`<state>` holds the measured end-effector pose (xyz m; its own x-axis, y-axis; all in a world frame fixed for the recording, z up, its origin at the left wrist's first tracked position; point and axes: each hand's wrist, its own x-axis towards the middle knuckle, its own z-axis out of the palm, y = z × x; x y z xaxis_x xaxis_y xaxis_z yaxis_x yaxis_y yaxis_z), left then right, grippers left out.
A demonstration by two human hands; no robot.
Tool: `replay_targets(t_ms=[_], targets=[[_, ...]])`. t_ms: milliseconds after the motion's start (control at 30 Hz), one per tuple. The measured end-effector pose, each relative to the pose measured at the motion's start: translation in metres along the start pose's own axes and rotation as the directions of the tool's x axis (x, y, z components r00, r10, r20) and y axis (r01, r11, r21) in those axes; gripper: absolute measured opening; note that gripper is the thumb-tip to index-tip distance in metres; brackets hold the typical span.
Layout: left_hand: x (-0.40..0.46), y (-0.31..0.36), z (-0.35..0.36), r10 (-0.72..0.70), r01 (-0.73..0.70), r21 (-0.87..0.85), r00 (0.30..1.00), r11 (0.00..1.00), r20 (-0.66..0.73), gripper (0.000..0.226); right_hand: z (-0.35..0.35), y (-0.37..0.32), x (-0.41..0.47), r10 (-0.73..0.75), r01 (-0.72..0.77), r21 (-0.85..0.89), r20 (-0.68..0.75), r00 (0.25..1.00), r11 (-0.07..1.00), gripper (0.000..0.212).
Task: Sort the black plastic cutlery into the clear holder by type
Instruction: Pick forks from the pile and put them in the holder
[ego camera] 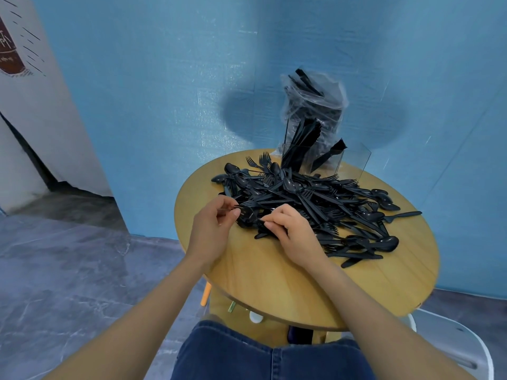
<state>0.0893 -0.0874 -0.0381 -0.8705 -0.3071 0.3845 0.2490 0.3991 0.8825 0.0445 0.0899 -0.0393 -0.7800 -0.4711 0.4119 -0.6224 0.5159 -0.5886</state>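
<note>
Glossy black cutlery pile (pixel 310 204) sprawled over round wooden counter (pixel 274 283), near clear holder (pixel 326 157) at far edge. Left hand (pixel 212 229) pinching a spoon (pixel 245 215); right hand (pixel 295 233) curled around pile pieces. Bare wood along near rim.

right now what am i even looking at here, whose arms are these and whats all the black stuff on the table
There is no machine here. One wide-angle camera sits on a person's head and looks forward and down, so the arms reaching in from the bottom are that person's own, above their jeans.

On the round wooden table lies a heap of black plastic cutlery: spoons, forks and knives, all mixed. At the table's far edge stands a clear holder with some cutlery already upright in it, and behind that a clear plastic bag with more black pieces.

The left hand pinches black pieces at the heap's near edge; a spoon bowl shows there. The right hand pinches another piece beside it, too hidden to name.
</note>
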Motion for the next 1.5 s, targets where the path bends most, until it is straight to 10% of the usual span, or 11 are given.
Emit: replay_targets(t_ms=[533, 1500], targets=[[-0.003, 0.013, 0.009, -0.169, 0.122, -0.266, 0.972, 0.956, -0.161, 0.020, -0.011, -0.004, 0.005, 0.078, -0.092, 0.166, 0.087, 0.993, 0.982, 0.021], [0.006, 0.047, 0.028, -0.172, 0.160, -0.449, 0.985, 0.879, 0.014, 0.015, -0.035, -0.017, 0.012, 0.107, -0.121, 0.186, 0.085, 0.991, 0.975, 0.012]])
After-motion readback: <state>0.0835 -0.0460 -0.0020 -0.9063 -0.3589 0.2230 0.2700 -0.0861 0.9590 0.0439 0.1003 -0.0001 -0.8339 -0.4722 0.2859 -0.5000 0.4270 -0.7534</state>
